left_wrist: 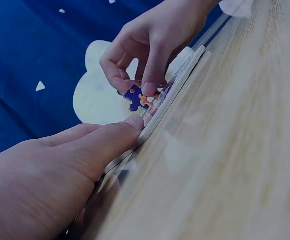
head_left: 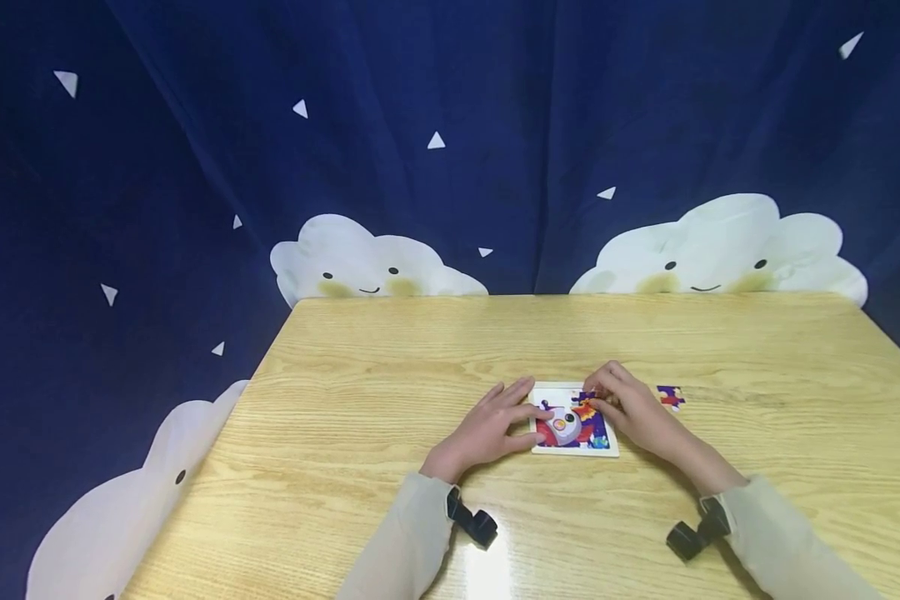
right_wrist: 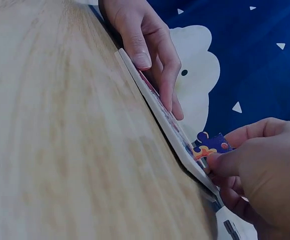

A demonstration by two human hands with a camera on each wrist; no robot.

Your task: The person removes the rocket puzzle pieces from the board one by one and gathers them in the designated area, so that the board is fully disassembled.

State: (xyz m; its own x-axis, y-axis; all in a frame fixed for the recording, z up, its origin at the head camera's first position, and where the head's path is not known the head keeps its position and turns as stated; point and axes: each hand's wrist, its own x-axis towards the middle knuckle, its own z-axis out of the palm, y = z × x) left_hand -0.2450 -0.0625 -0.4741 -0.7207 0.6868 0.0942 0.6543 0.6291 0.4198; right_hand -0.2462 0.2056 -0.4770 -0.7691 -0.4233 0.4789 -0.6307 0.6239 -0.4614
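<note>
A small jigsaw puzzle in a white-rimmed tray [head_left: 576, 452] lies on the table, part of its picture put together around a grey-and-red cartoon figure. My left hand [head_left: 491, 427] rests on the tray's left side, with its fingers and thumb stretched over the rim and picture. Above the upper right of the tray, my right hand [head_left: 633, 410] pinches a purple and orange puzzle piece [left_wrist: 134, 98] between thumb and fingers. In the right wrist view that piece [right_wrist: 214, 143] is tilted up at the tray's edge. Fingers partly cover the tray's upper right.
Another purple and red puzzle piece or joined pieces [head_left: 671, 397] lie on the table right of the tray, beside my right hand. The wooden table [head_left: 330, 400] ends at a dark blue curtain [head_left: 450, 75] printed with clouds. Black camera straps [head_left: 474, 523] circle both wrists.
</note>
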